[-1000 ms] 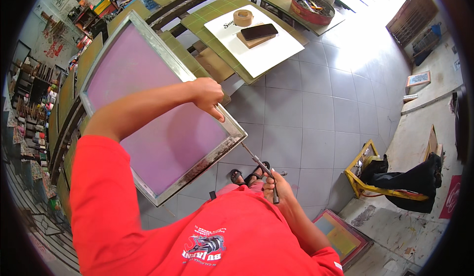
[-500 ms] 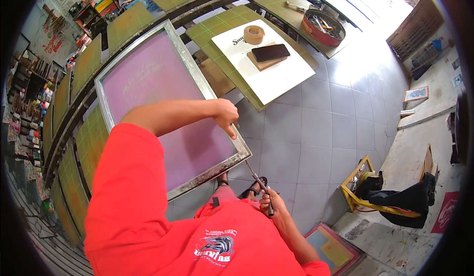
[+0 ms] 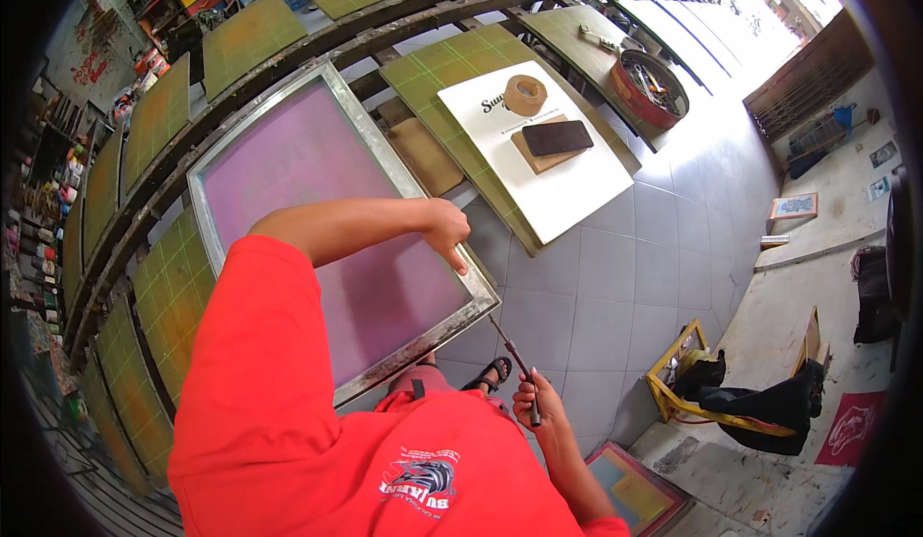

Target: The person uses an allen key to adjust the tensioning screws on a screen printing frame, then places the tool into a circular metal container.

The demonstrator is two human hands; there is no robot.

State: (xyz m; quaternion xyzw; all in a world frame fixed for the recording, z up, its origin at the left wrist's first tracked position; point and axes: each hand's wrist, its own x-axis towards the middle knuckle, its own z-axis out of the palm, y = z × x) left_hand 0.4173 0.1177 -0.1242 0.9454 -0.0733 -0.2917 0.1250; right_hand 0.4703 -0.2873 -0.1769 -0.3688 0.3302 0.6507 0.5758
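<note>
The right hand (image 3: 540,398) is closed around a slim dark tool (image 3: 519,363), whose thin shaft slants up and leftward, its tip just beside the near right corner of a screen (image 3: 370,292); whether the two touch, I cannot tell. The left hand (image 3: 447,227) clamps the screen's right long edge near that same corner, thumb laid straight along the rim. The screen lies in front of the body, its long axis running from near right to far left: a rectangular, scuffed metal frame around smooth, translucent pinkish-purple mesh. Beyond its left edge lie green, gridded boards (image 3: 183,273), close by; to its right, grey tiled floor (image 3: 615,277) gives wide open room. Farther off, a green worktop (image 3: 413,74) carries a flat white board (image 3: 538,196) with a wooden block (image 3: 543,162), a glossy black phone (image 3: 558,137) and a tan tape roll (image 3: 526,107), then comes a round red tin (image 3: 642,110).
</note>
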